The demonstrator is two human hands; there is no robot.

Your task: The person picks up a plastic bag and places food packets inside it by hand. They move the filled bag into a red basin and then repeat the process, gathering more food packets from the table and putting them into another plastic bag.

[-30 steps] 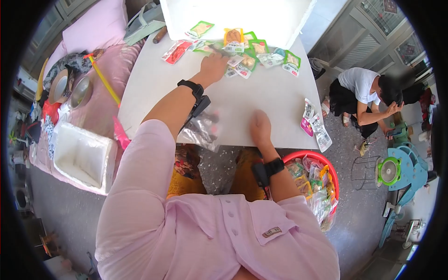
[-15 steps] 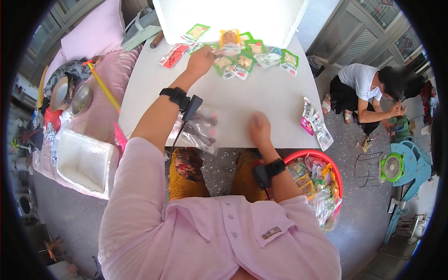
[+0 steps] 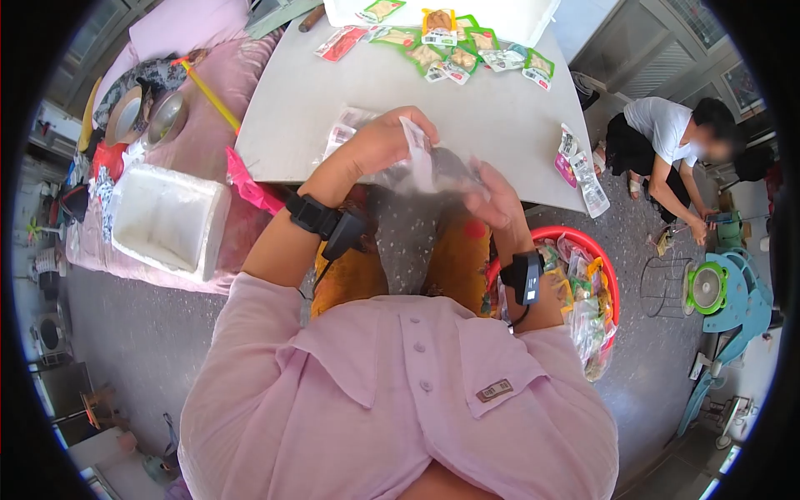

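Observation:
A clear plastic packet with something dark inside [image 3: 446, 167] is held up between my two hands over the table's front edge, blurred by motion. My left hand [image 3: 390, 140] grips its upper left side, where a pale flap stands up. The fingers of my right hand [image 3: 497, 198] are closed on its right end. Just left of my left hand, another clear packet [image 3: 343, 132] lies on the white table [image 3: 287, 125], partly hidden by that hand. Farther back is a pile of snack packets with green edges [image 3: 427, 57], with a yellow-edged packet [image 3: 439, 27] among them.
A red packet [image 3: 340, 43] lies at the back left, and silver packets [image 3: 593, 193] at the right edge. Below right stands a red basket [image 3: 615, 279] full of packets. A foam box [image 3: 171, 218] sits on the pink bed at left. A person [image 3: 667, 137] crouches at right.
My left hand has come back from the packet pile toward me. Both hands have taken hold of a clear packet and lifted it. The view has shifted, and the crouching person's hands have lowered.

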